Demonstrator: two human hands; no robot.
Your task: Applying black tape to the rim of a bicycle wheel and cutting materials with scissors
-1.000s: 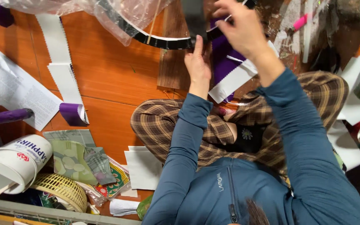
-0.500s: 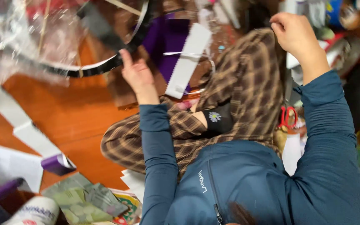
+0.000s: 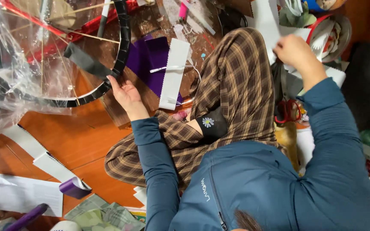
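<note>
**Holding a black hoop, reaching for paper**

Sitting cross-legged on the orange floor [image 3: 65, 137], we have one hand on each side. Our left hand [image 3: 125, 95] lies palm-up with the fingers loosely spread, its fingertips touching the black ring [image 3: 123, 42]; it is not clenched around it. Our right hand [image 3: 294, 51] is closed around white paper strips [image 3: 270, 21] at the upper right.

We count one black ring: a curved hoop built of short black segments, running from the top centre down and round to the left. One dark grey strip [image 3: 84, 62] crosses it just above our left fingers. Thin wooden spokes and a red rod [image 3: 65, 32] lie inside it, under one crumpled sheet of clear plastic [image 3: 18, 85].

Just right of the ring lies one purple sheet [image 3: 144, 60] with one white zigzag-edged strip [image 3: 172, 72] on top. One pair of red scissors [image 3: 287, 112] lies by our right knee. Two more white strips [image 3: 35, 152] lie on the floor at the left.
</note>
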